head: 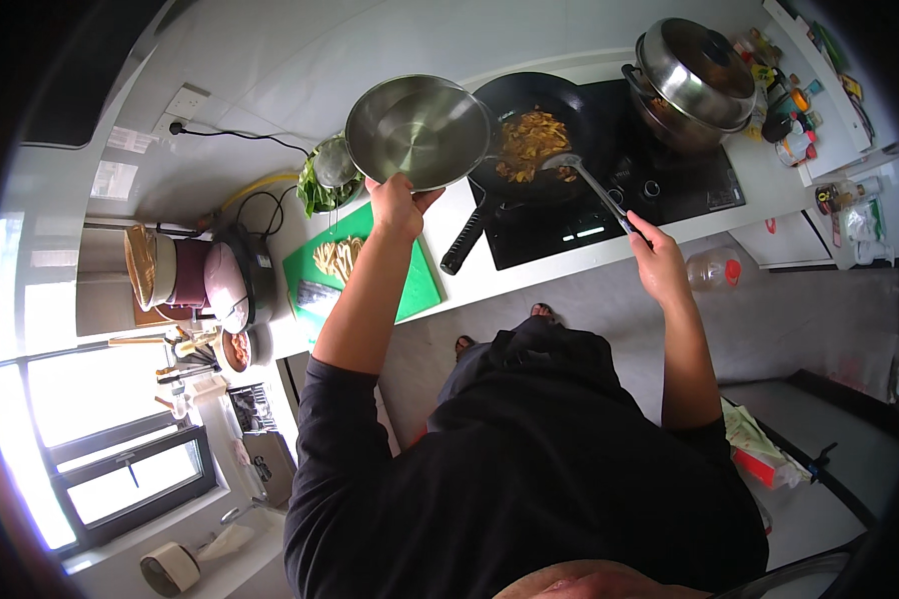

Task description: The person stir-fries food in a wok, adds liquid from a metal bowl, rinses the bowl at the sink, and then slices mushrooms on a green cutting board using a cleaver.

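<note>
My left hand (399, 208) grips the near rim of a stainless steel bowl (412, 135), tilted so its bare inside shows, at the left edge of a black wok (593, 112). Brown sliced food (532, 142) lies in the wok. In my right hand (655, 258) is the handle of a metal spatula (603, 192), whose blade rests among the food. The wok's black handle (464, 243) points toward me over the counter edge. Below the bowl, a green cutting board (412, 281) bears pale sliced strips (337, 257) and a cleaver blade (318, 296), partly hidden by my left forearm.
A lidded steel pot (693, 82) stands on the right of the black cooktop (554, 239). Leafy greens (318, 187) sit in a container behind the board. A rice cooker (258, 277) is at left, and bottles (786, 123) crowd the far right. A plastic jug (708, 269) stands below the counter.
</note>
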A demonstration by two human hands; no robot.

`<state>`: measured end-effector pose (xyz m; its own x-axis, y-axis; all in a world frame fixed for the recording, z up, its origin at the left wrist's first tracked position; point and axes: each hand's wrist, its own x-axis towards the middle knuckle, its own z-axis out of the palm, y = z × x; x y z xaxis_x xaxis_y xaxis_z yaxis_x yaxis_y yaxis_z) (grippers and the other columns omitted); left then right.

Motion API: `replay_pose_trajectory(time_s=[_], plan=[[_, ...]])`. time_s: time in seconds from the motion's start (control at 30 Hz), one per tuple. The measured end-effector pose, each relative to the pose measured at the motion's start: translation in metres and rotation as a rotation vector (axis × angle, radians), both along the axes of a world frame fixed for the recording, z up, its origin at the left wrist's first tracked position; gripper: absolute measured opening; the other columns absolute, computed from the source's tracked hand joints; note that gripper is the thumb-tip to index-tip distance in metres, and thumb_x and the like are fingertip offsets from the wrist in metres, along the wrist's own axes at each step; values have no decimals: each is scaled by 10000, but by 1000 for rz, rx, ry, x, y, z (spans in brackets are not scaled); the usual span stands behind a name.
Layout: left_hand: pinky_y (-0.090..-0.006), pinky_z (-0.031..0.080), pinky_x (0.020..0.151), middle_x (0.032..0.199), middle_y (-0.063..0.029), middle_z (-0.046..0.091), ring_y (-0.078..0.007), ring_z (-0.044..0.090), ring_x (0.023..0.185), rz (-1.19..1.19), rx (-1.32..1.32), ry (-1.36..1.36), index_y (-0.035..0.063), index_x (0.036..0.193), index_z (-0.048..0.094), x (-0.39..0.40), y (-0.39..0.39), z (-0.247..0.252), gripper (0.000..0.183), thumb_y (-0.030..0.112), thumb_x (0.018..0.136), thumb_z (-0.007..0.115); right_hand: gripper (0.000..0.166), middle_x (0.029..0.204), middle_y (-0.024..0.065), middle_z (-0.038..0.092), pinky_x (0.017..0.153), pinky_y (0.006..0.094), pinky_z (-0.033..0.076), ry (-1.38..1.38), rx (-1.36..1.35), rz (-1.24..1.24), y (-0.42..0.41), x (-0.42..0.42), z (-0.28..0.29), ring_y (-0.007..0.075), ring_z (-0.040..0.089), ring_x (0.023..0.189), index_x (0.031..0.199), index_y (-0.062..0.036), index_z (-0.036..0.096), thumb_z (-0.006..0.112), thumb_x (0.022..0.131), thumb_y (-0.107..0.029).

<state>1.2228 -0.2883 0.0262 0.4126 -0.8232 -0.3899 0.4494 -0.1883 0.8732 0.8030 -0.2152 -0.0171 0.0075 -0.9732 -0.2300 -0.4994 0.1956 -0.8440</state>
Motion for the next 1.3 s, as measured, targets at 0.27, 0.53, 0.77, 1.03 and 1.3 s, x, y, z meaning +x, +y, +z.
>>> replay_pose_trajectory(time_s=[0.27,0.53,0.77,1.03,1.3], plan=[[-652,679,922,1509,-202,500,-503,664,1232,5,-15,-12,174,1536,322,-1,-11,-1,766,-94,825,421,429,1012,145,765,760,326,520,3,8,0,4,-2,5,165,615,762,1499,-102,665,606,1096,-233],[-575,730,791,1543,-195,473,-458,719,1186,-42,-27,-41,232,1551,231,4,-23,-2,732,-105,926,410,440,858,93,689,707,319,495,-19,-16,-12,1,-2,1,135,552,702,1511,-111,660,608,1093,-239],[-568,729,785,1539,-184,487,-443,724,1185,-52,-30,-100,236,1547,222,5,-29,2,658,-40,1006,477,447,732,31,595,650,314,457,-24,7,0,0,-2,0,113,498,654,1518,-123,659,608,1089,-234],[-567,726,797,1560,-150,483,-408,709,1230,-1,5,-151,259,1553,230,6,-34,3,644,65,1051,584,446,780,70,644,683,318,478,-24,-18,1,-1,-3,-5,131,524,678,1511,-108,659,602,1089,-239],[-553,729,781,1566,-142,476,-398,718,1212,-9,-14,-201,254,1544,218,5,-38,7,620,155,1067,600,453,816,100,679,716,328,496,-41,2,-4,-2,-2,-6,147,550,700,1512,-106,656,607,1087,-253]])
